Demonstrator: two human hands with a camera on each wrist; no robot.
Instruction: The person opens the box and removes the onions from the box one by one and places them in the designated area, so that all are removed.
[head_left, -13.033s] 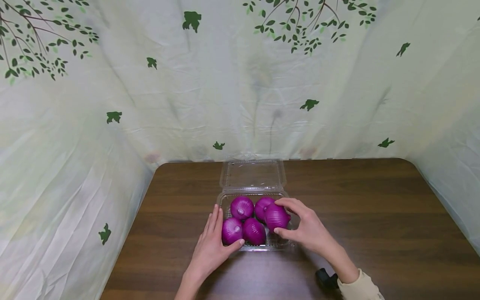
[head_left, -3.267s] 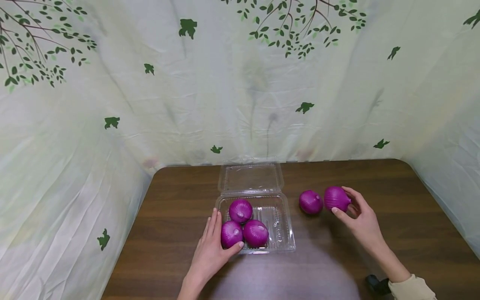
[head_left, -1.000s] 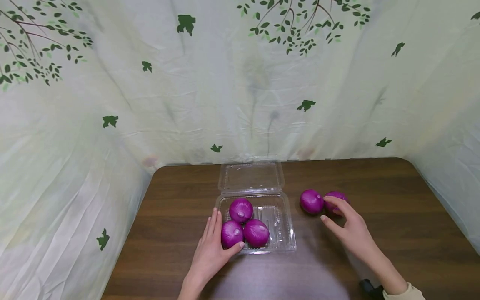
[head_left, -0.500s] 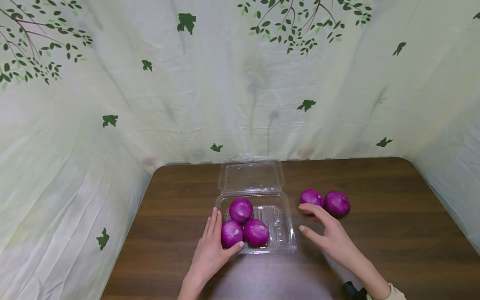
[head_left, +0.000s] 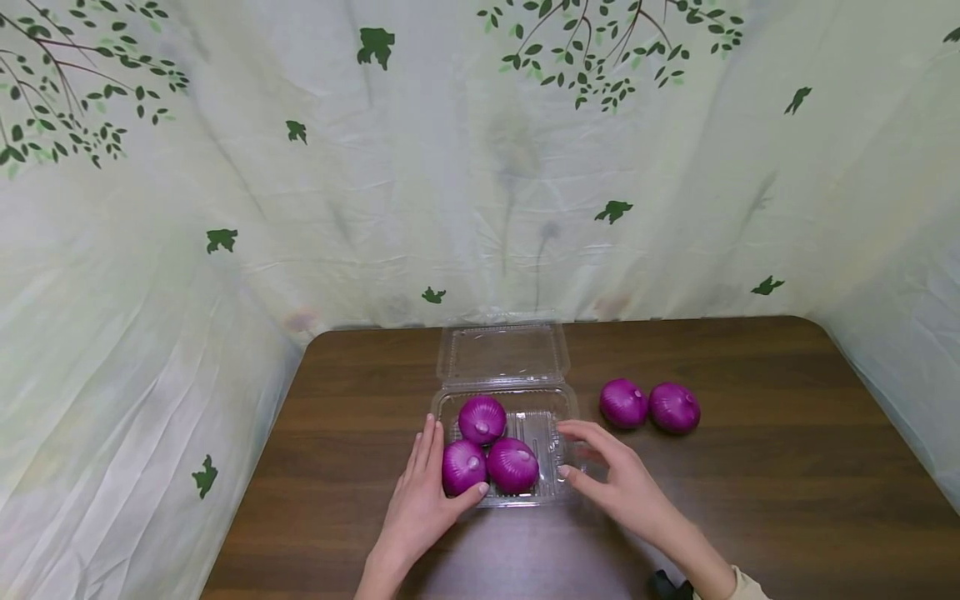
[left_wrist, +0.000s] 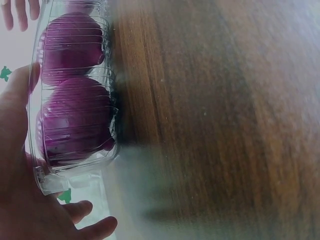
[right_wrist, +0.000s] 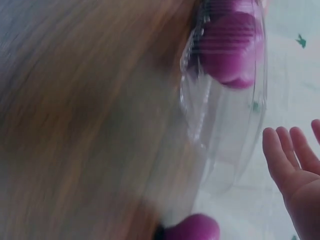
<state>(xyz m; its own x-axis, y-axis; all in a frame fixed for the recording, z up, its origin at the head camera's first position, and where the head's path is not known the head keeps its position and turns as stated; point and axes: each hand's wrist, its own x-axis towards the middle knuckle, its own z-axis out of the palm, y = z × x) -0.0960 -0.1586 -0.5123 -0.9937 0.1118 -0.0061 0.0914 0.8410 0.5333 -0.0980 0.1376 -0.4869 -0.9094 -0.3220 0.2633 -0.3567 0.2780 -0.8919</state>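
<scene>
A clear plastic clamshell container sits on the table with its lid folded back. Three red onions lie in it: a rear one, a front left one and a front right one. My left hand rests against the container's front left corner, fingers straight along its side, thumb at the front rim. In the left wrist view the onions show through the wall. My right hand is over the container's right edge, thumb and fingers apart, holding nothing.
Two more red onions, a nearer-in one and an outer one, lie on the brown wooden table right of the container. A pale leaf-printed curtain hangs behind the table and along its sides.
Two onions went from the container to the table on its right over the earlier frames. My right hand then let go of the second and moved left to the container. My left hand stayed put.
</scene>
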